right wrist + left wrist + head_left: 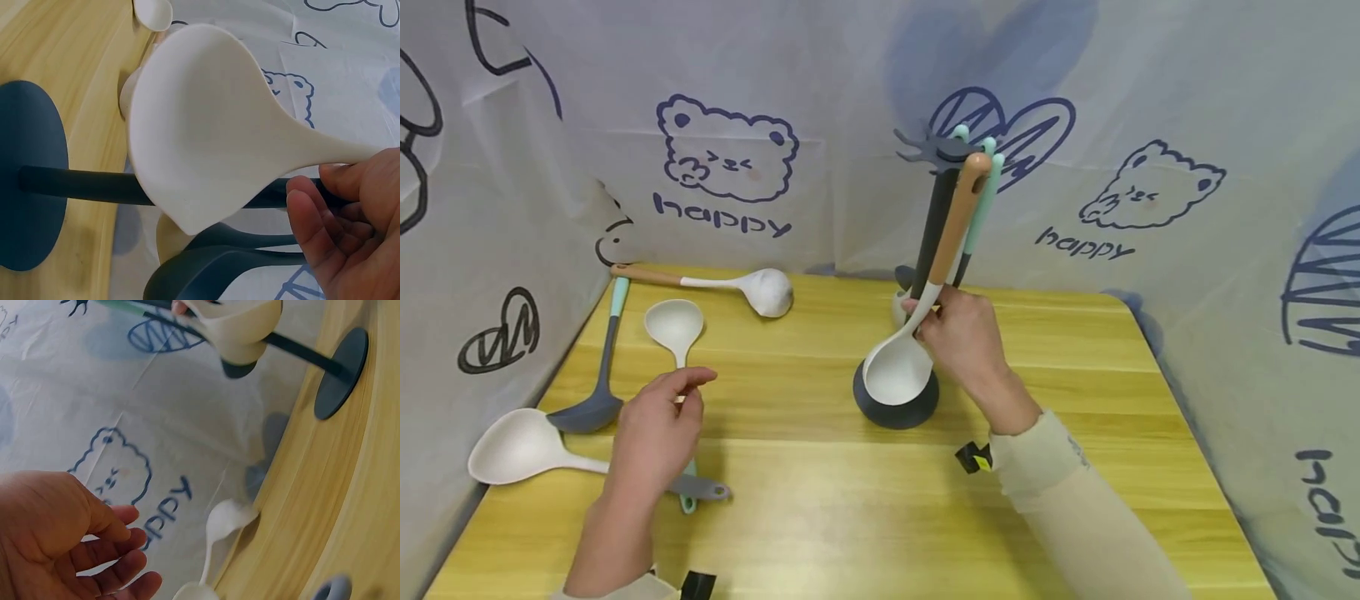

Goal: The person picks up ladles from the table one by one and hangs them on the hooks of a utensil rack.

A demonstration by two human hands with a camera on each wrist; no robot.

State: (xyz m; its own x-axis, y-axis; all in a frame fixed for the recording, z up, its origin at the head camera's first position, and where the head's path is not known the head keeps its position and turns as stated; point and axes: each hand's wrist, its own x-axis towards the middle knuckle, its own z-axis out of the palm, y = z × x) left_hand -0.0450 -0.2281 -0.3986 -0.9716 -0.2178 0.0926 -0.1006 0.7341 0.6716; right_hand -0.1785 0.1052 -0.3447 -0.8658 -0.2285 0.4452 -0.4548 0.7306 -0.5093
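Observation:
My right hand (962, 333) pinches the neck of a white ladle (898, 371) with a wooden handle. The ladle stands bowl down, its handle rising in front of the pole of a dark utensil stand (942, 208). In the right wrist view, the ladle's bowl (200, 119) crosses in front of that pole. Behind it hang utensils with mint handles (985, 200). My left hand (658, 425) holds nothing, its fingers loosely bent. It hovers over a white ladle with a mint handle (674, 325) and the grey handle of a large white spoon (520, 450).
At the left lies a dark ladle with a mint handle (597, 408). Farther back, a white ladle with a wooden handle (767, 292) lies along the rear edge of the wooden table (820, 517). White sheets printed with bears and hearts (850, 125) close off the back and sides.

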